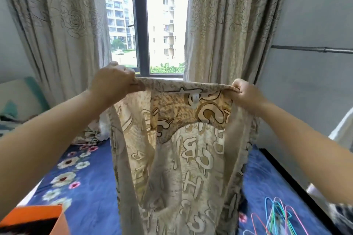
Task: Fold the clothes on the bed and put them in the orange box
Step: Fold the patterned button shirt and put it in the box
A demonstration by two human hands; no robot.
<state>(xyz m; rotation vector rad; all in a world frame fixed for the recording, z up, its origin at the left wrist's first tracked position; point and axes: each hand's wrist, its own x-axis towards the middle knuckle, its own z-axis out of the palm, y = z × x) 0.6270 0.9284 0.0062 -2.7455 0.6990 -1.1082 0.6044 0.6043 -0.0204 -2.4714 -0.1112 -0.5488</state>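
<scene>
Beige letter-print garment (183,158) held up above bed (91,175), hanging limp. Left hand (112,82) and right hand (246,93) each pinch top edge corner, grip clamped on cloth. Judged light, soft, floppy; corners best hold. Orange box (36,215) near-left of garment.

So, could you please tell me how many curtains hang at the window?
2: one curtain hangs left of the window, the other curtain right of it, behind the held garment.
</scene>
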